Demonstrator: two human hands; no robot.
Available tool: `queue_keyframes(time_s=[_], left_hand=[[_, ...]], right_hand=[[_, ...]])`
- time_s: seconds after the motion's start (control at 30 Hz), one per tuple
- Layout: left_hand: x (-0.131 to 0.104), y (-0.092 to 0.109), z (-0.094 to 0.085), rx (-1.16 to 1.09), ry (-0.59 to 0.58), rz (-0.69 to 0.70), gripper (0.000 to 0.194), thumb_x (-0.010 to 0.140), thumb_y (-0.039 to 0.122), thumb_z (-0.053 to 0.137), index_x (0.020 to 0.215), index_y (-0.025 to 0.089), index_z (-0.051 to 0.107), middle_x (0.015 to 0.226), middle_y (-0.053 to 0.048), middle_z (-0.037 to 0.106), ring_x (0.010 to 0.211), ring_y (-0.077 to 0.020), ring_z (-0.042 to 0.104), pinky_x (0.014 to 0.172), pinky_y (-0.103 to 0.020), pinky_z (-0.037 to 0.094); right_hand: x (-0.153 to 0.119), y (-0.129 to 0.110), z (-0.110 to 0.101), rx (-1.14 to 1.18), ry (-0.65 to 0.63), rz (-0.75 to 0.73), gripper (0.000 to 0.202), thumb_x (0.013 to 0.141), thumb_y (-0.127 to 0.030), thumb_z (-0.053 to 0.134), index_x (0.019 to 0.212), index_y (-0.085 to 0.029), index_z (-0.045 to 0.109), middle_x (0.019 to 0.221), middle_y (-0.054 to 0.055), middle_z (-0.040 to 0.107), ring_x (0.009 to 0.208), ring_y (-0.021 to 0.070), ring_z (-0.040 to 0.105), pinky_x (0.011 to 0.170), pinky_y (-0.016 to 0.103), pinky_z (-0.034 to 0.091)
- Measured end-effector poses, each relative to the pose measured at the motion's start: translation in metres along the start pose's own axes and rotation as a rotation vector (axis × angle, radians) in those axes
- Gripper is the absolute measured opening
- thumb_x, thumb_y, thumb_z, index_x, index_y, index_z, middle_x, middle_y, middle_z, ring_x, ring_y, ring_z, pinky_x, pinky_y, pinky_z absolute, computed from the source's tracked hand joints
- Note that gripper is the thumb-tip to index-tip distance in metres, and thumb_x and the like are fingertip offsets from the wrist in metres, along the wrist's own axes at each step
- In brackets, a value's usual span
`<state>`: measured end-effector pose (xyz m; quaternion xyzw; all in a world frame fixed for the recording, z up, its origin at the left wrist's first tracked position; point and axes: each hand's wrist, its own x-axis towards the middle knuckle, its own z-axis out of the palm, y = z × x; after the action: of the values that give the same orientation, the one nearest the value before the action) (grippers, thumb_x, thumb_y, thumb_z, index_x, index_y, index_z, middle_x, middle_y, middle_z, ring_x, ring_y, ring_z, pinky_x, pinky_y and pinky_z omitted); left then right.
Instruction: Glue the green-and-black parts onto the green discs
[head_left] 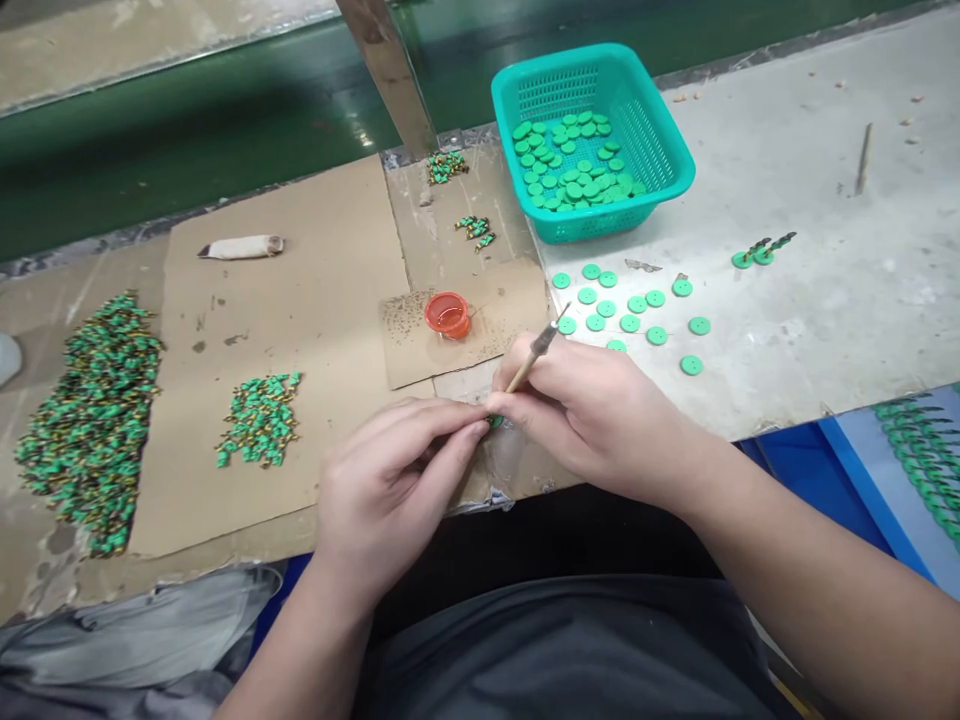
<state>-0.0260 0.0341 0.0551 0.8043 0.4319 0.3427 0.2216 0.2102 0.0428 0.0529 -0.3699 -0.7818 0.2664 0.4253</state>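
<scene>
My left hand [397,470] is closed, thumb and forefinger pinched at a small green disc [495,422] by the table's front edge. The fingertips mostly cover that disc, and any smaller part there is hidden. Fingers of my right hand [592,405] meet the left ones over it. A thin wooden-handled tool [527,365] is gripped in the right hand, its dark-wrapped, slender end slanting up and away. Loose green two-holed discs [630,323] lie just beyond the right hand. Ahead of both hands, a small red cup [448,316] with clear liquid stands on cardboard.
A teal basket [660,190] of green discs stands at the back. Leftward lie a large heap [90,430] and a smaller pile [259,420] of tiny green-and-gold pieces. A whitish roll [241,247] rests on cardboard. Two discs with upright dark pieces [763,256] stand at right.
</scene>
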Motion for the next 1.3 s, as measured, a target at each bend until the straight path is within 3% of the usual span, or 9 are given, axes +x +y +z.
queue_keyframes(time_s=[0.27, 0.5, 0.6, 0.67, 0.73, 0.8, 0.83, 1.07, 1.3], left_hand=[[-0.001, -0.001, 0.001, -0.009, -0.009, -0.034, 0.019, 0.106, 0.019, 0.079, 0.114, 0.034, 0.086, 0.11, 0.003, 0.088, 0.103, -0.0172, 0.083, 0.098, -0.032, 0.066], [0.0, -0.003, 0.002, -0.014, 0.014, -0.04, 0.012, 0.106, 0.023, 0.078, 0.108, 0.031, 0.086, 0.107, 0.0, 0.089, 0.1, -0.0193, 0.084, 0.095, -0.034, 0.067], [0.003, -0.001, 0.002, -0.031, 0.018, -0.076, 0.01, 0.106, 0.026, 0.078, 0.105, 0.029, 0.087, 0.104, -0.001, 0.088, 0.098, -0.0189, 0.084, 0.089, -0.031, 0.067], [0.005, 0.0, 0.001, -0.073, 0.016, -0.118, 0.01, 0.104, 0.028, 0.079, 0.103, 0.029, 0.088, 0.102, -0.002, 0.088, 0.094, -0.0195, 0.084, 0.08, -0.03, 0.067], [0.006, 0.003, -0.003, -0.135, 0.016, -0.171, 0.01, 0.102, 0.03, 0.079, 0.1, 0.029, 0.089, 0.1, -0.004, 0.088, 0.09, -0.0202, 0.084, 0.074, -0.029, 0.066], [0.007, 0.007, -0.009, -0.21, 0.007, -0.233, 0.011, 0.101, 0.032, 0.08, 0.099, 0.027, 0.09, 0.1, -0.006, 0.088, 0.09, -0.021, 0.084, 0.076, -0.03, 0.068], [0.008, 0.01, -0.014, -0.253, -0.005, -0.264, 0.012, 0.101, 0.033, 0.08, 0.099, 0.027, 0.09, 0.1, -0.006, 0.088, 0.09, -0.0211, 0.084, 0.078, -0.03, 0.069], [0.017, 0.038, -0.045, -0.679, -0.146, -0.399, 0.034, 0.095, 0.054, 0.091, 0.09, 0.022, 0.085, 0.084, -0.008, 0.08, 0.072, -0.018, 0.075, 0.065, -0.027, 0.065], [0.019, 0.044, -0.053, -0.939, -0.293, -0.49, 0.042, 0.096, 0.06, 0.089, 0.089, 0.02, 0.08, 0.08, -0.006, 0.069, 0.065, -0.0139, 0.061, 0.06, -0.028, 0.055]], right_hand=[[0.013, -0.004, -0.003, 0.061, -0.069, 0.022, 0.018, 0.113, -0.009, 0.061, 0.104, -0.025, 0.062, 0.107, -0.001, 0.078, 0.098, 0.0164, 0.074, 0.085, 0.026, 0.056], [0.023, -0.003, 0.0, 0.049, -0.119, 0.028, 0.019, 0.113, -0.012, 0.057, 0.099, -0.024, 0.057, 0.1, -0.001, 0.073, 0.089, 0.0162, 0.067, 0.079, 0.027, 0.049], [0.022, -0.005, -0.002, 0.029, -0.143, 0.105, 0.018, 0.112, -0.016, 0.059, 0.096, -0.024, 0.056, 0.094, -0.001, 0.072, 0.084, 0.0164, 0.066, 0.077, 0.028, 0.048], [0.014, -0.009, -0.004, 0.041, -0.073, 0.186, 0.019, 0.112, -0.022, 0.062, 0.094, -0.024, 0.057, 0.09, 0.0, 0.072, 0.082, 0.0176, 0.068, 0.076, 0.03, 0.051], [-0.001, -0.016, -0.004, 0.134, 0.114, 0.291, 0.018, 0.114, -0.029, 0.064, 0.097, -0.024, 0.061, 0.091, 0.002, 0.075, 0.085, 0.0194, 0.075, 0.079, 0.032, 0.059], [-0.018, -0.024, -0.003, 0.29, 0.287, 0.408, 0.017, 0.116, -0.036, 0.065, 0.104, -0.024, 0.065, 0.094, 0.003, 0.079, 0.087, 0.0204, 0.081, 0.082, 0.033, 0.066], [-0.025, -0.027, -0.002, 0.355, 0.309, 0.452, 0.019, 0.116, -0.039, 0.066, 0.103, -0.024, 0.067, 0.094, 0.004, 0.08, 0.087, 0.0209, 0.083, 0.082, 0.034, 0.069], [-0.042, -0.031, 0.005, 0.405, 0.238, 0.53, 0.032, 0.112, -0.052, 0.071, 0.096, -0.024, 0.069, 0.088, 0.006, 0.082, 0.08, 0.0249, 0.087, 0.075, 0.037, 0.076], [-0.041, -0.031, 0.004, 0.362, 0.212, 0.514, 0.032, 0.113, -0.05, 0.069, 0.094, -0.025, 0.069, 0.086, 0.006, 0.081, 0.079, 0.0262, 0.087, 0.074, 0.037, 0.075]])
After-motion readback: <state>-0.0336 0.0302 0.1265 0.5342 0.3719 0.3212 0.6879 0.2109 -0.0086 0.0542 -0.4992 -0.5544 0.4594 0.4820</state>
